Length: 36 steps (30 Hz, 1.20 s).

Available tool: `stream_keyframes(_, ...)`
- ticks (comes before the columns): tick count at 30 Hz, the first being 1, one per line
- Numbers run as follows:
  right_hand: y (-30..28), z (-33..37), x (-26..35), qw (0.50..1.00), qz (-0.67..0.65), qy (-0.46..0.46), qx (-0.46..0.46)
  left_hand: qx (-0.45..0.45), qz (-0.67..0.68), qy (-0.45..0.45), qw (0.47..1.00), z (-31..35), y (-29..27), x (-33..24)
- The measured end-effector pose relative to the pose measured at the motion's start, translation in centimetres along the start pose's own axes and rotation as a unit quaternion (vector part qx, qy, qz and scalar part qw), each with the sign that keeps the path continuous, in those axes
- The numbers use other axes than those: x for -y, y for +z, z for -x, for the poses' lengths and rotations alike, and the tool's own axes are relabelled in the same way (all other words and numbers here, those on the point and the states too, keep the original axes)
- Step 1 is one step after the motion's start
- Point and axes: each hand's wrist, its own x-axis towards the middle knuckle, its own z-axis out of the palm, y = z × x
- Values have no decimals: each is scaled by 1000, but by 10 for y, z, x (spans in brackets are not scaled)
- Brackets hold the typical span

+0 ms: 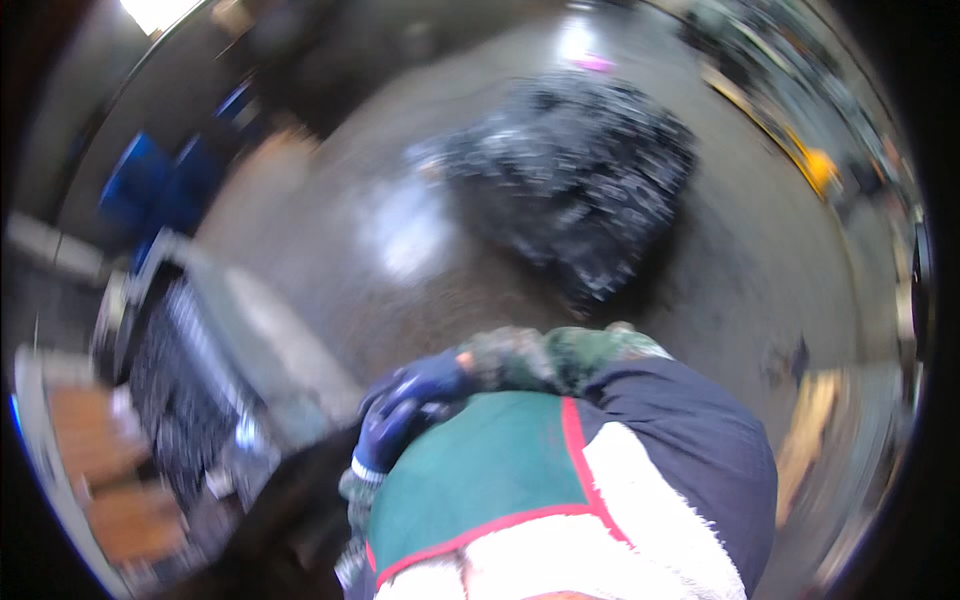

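Note:
Both my hands wear dark blue gloves and meet at the left side of my body, in front of a green apron (480,450) with red edging. My right hand (435,378) reaches across from the right, its camouflage sleeve (520,358) running along the apron's top. Below it, my left hand (378,438) is bent upward, with a white cuff at the wrist. The two gloves touch or overlap. Motion blur hides how the fingers lie and whether anything is between them.
A large heap of shiny black material (590,170) lies on the wet grey floor (320,240) ahead. At left stands a grey-walled bin (255,330) holding dark material, beside brown boxes (95,430). Blue containers (140,180) are farther back. A yellow-handled object (820,170) is at far right.

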Motion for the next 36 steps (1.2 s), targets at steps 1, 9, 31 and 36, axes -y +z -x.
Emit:
stream_keyframes(1,-7,-2,-8,999,-17,37,25,-9,-56,44,997,-6,-4,1)
stream_keyframes(9,-36,-71,-48,970,-154,97,163,-201,327,-148,911,9,-20,-10)
stream_keyframes(31,76,-532,-218,876,297,72,375,-793,272,-117,533,192,-80,36)
stream_keyframes(36,166,-614,-328,705,453,-299,457,-846,81,-250,464,146,-57,39)
